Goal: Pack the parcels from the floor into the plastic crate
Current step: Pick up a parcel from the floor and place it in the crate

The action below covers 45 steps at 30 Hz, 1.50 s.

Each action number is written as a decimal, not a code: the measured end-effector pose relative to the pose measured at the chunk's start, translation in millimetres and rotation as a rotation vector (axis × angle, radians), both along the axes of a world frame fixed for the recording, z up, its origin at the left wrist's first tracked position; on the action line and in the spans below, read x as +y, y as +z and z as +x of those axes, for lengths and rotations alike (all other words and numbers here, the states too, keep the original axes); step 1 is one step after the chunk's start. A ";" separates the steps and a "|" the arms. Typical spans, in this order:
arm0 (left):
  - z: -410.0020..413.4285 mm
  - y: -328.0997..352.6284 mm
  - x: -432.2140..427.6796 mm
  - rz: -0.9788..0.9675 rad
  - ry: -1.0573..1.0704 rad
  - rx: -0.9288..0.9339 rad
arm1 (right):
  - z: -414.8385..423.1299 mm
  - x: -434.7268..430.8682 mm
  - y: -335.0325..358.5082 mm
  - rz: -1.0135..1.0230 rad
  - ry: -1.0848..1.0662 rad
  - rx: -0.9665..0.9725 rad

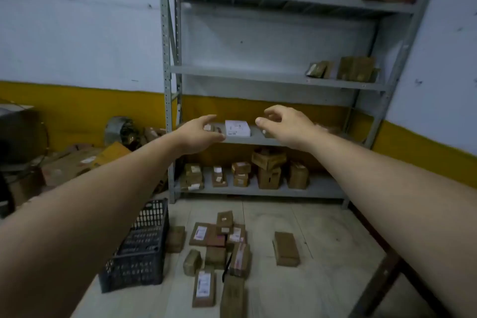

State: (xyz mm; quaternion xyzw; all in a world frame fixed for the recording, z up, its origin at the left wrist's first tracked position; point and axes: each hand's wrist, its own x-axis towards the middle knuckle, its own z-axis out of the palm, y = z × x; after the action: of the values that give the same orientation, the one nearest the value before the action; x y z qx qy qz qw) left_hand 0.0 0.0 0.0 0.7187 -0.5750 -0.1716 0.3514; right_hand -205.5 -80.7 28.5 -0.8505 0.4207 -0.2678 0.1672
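Several brown cardboard parcels (219, 242) lie in a loose heap on the pale floor, some with white labels. One more brown parcel (286, 248) lies apart to the right. A dark latticed plastic crate (144, 248) stands on the floor left of the heap, partly hidden by my left forearm. Both my arms stretch forward at shelf height, well above the parcels. My left hand (200, 131) is open with fingers extended. My right hand (281, 124) is open with fingers loosely curled. Neither hand holds anything.
A grey metal shelf rack (271, 76) stands against the wall ahead, with a white box (237, 128) between my hands and several brown boxes (268, 173) on the lowest shelf. Flattened cardboard and clutter (77, 160) pile up at the left wall. A dark beam (387, 276) crosses the floor at right.
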 end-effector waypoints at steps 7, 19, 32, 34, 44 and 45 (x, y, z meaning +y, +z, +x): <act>-14.2 -57.3 -17.4 0.132 -0.001 0.036 | -9.6 -31.4 -66.0 0.137 -0.023 0.070; 82.8 -135.1 -112.7 0.274 0.030 0.096 | 77.1 -128.4 -143.1 0.269 -0.038 0.177; 163.1 -187.2 -283.1 0.436 -0.067 0.082 | 162.9 -276.8 -186.0 0.391 -0.079 0.176; 160.9 -197.8 -314.8 0.456 -0.062 0.093 | 159.9 -305.6 -199.5 0.409 -0.079 0.178; 143.2 -293.0 -469.3 0.605 0.033 0.167 | 132.5 -485.7 -303.6 0.527 -0.051 0.224; 141.5 -308.7 -482.0 0.630 0.035 0.170 | 129.5 -500.6 -319.9 0.549 -0.050 0.232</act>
State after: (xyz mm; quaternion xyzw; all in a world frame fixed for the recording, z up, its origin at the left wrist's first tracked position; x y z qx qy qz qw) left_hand 141.5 -482.0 -308.7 0.7848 -0.4501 -0.3943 0.1614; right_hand -76.0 -581.3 -291.4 -0.7879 0.5144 -0.0492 0.3350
